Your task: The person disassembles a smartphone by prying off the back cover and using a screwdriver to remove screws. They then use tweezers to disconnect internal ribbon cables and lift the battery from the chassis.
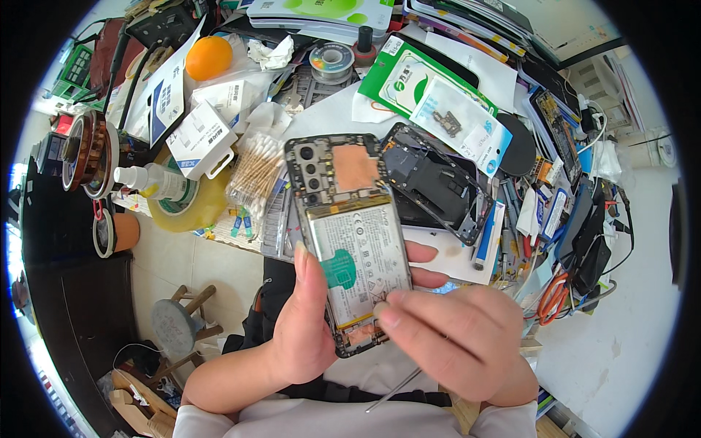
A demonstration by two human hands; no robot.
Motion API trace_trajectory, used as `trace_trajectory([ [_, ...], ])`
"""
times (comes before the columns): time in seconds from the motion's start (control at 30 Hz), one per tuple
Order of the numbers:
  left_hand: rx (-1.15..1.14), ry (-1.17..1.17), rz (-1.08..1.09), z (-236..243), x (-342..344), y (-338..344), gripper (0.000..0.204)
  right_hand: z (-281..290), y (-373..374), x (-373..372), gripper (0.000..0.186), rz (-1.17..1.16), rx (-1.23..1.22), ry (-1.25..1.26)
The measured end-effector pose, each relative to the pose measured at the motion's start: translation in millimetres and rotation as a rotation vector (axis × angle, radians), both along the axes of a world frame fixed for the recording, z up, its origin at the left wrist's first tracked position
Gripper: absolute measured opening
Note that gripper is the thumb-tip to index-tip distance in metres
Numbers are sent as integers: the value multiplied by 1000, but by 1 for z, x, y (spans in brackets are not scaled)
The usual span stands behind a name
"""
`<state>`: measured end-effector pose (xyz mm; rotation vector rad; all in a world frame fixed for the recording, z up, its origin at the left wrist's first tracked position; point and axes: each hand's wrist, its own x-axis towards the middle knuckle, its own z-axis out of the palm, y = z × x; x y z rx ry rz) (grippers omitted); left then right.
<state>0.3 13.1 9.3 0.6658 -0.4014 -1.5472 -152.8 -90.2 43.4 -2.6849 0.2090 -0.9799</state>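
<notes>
An opened phone point(369, 255) is tilted above my lap, its back cover off. Its battery with a green tab, the copper patches and the camera lenses all show. My left hand point(303, 339) grips it from below, thumb along the left edge and fingertips showing past the right edge. The fingers of my right hand point(467, 339) are pinched together at the phone's lower right part; whatever lies between the fingertips is hidden. From under that hand sticks a slim metal tool point(394, 392), its far end pointing down and left. A black phone mid-frame point(434, 182) lies on the bench just beyond.
Cotton swabs point(255, 171), a roll of yellowish tape point(208, 208), a spray bottle point(157, 181) and a white box point(201, 139) crowd the left. Solder wire point(331, 62) and a green packet point(416, 77) lie behind. Tools and an orange cable point(553, 299) fill the right.
</notes>
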Motion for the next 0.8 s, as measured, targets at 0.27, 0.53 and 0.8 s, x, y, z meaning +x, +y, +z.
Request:
trace_trajectory([
  [0.27, 111, 0, -21, 8, 9, 14, 65, 4, -6, -2, 43, -116, 545, 105],
  [0.53, -69, 92, -30, -1, 9, 10, 62, 8, -10, -7, 54, -83, 722, 70],
  [0.8, -31, 109, -40, 1, 6, 4, 63, 15, -17, -16, 33, 36, 126, -15],
])
